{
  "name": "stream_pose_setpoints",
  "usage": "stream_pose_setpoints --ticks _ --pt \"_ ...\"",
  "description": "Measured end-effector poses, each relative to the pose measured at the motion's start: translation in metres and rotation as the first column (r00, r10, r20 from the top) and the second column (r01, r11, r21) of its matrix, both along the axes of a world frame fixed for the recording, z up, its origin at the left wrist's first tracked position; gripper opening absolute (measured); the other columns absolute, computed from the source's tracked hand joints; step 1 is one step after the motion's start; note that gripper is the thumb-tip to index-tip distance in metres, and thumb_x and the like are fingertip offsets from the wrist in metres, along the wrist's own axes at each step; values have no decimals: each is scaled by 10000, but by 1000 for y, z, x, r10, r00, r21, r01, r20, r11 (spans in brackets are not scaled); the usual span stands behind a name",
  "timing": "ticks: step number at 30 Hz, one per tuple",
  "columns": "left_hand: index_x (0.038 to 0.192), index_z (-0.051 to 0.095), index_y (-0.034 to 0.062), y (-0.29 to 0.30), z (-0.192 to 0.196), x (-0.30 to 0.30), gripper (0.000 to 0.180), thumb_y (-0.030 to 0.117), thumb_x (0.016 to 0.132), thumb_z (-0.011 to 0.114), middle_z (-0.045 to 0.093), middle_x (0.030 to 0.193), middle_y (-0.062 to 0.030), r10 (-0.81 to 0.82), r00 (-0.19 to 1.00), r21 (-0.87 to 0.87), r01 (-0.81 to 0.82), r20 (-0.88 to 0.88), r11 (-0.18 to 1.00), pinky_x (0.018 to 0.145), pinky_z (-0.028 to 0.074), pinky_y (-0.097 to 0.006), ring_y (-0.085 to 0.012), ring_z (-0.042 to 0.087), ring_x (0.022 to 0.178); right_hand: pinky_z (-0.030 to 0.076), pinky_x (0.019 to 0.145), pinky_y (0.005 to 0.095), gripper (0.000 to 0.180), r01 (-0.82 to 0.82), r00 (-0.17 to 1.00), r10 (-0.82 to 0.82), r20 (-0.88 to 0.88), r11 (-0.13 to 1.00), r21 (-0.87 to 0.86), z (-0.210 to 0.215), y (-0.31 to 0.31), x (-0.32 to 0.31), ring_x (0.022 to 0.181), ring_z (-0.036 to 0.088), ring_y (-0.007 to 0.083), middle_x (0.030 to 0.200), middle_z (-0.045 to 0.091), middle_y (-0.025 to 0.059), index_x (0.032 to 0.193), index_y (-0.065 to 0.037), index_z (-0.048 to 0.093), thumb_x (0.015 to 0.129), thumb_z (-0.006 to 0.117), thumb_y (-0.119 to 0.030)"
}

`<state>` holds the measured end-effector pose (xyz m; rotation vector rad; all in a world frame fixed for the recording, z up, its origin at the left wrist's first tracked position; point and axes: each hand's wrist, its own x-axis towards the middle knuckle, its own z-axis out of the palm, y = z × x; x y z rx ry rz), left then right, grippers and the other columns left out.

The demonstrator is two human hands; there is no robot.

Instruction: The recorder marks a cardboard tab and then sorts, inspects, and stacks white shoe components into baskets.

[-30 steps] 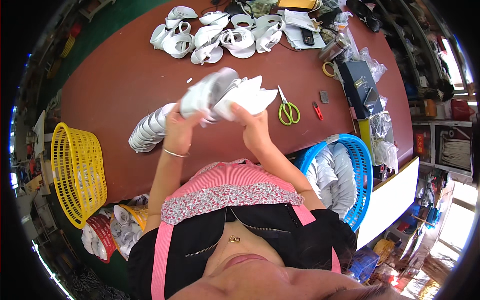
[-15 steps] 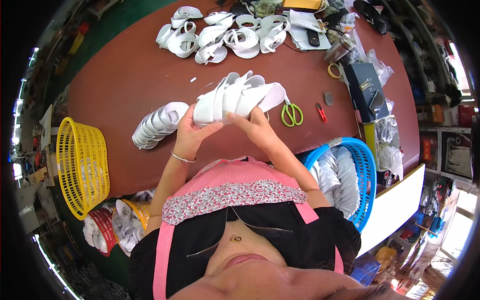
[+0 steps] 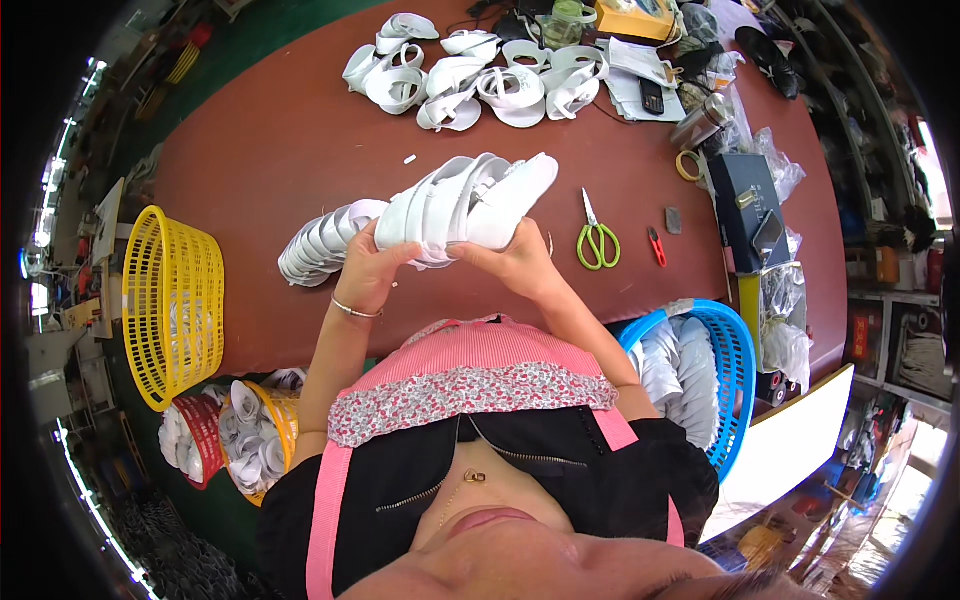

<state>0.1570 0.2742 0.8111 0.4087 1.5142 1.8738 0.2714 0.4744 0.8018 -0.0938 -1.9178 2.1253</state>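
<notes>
Together, the left hand (image 3: 368, 268) and right hand (image 3: 512, 262) clasp a stack of white shoe parts (image 3: 468, 206), fingers curled shut around its ends, lifted off the brown table (image 3: 260, 150). Left of the grip lies another white stack (image 3: 322, 243); right, green scissors (image 3: 596, 238).
</notes>
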Motion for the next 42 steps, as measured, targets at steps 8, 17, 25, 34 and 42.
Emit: stream_pose_setpoints --ticks 8,17,25,34,42 --pt "1323 498 -48 -9 6 -10 479 42 875 643 640 1184 -120 5 982 113 -27 190 993 883 525 -360 -206 637 1054 524 815 304 314 87 995 -89 -36 995 -43 0 7 11 929 655 140 1043 703 63 1114 9 657 819 756 -38" --pt "1317 498 -42 8 -11 16 495 24 853 658 628 1213 -110 93 989 92 -104 113 990 892 526 -334 -198 639 1054 454 926 380 265 -70 979 94 -179 989 134 5 10 6 1028 596 218 1085 651 122 1120 18 640 906 655 -139" --pt "1307 502 -18 1 16 15 575 -63 778 723 629 1205 -89 67 971 25 -63 -230 998 949 509 -331 -178 627 1082 474 877 309 334 -71 996 67 53 995 64 -1 23 6 998 595 152 1126 653 74 1203 37 603 935 653 -155" --pt "1347 454 -13 29 -7 36 653 -48 770 758 585 1263 -93 63 994 105 -54 -86 993 985 489 -335 -183 584 1158 517 699 353 373 151 984 -175 30 916 372 -13 13 -2 743 669 257 809 690 159 1020 18 677 867 740 -316" --pt "1322 461 -27 32 -8 40 679 -2 740 809 593 1255 -96 120 956 118 -91 -267 989 966 478 -301 -183 594 1145 495 852 400 386 280 944 -218 -246 927 250 -36 13 0 983 643 288 1051 678 165 1084 -13 678 903 684 -353"
